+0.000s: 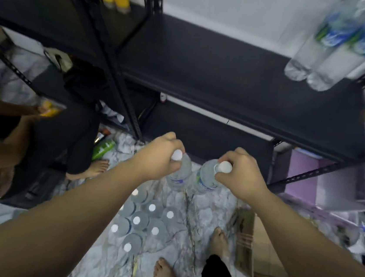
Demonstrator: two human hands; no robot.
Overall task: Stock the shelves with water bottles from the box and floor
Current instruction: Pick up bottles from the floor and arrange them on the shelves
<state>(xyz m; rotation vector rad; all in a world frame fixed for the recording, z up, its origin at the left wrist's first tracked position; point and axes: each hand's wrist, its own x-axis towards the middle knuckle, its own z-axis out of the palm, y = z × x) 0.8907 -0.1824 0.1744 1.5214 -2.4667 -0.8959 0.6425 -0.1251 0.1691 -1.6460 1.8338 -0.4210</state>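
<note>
A marbled floor (99,263) runs under a black metal shelf (229,75). The left hand (158,158) grips the neck of one water bottle (181,172) just under its white cap; the right hand (238,176) grips a second bottle (206,177) the same way, the two bottles nearly touching. At six o'clock below them a cluster of capped bottles (142,220) stands on the floor; a cardboard box (253,244) lies at four o'clock. This looks like the carrying step. Next, both bottles need lifting to twelve o'clock and standing upright on the bare board, near the two stocked bottles (330,48) at two o'clock.
</note>
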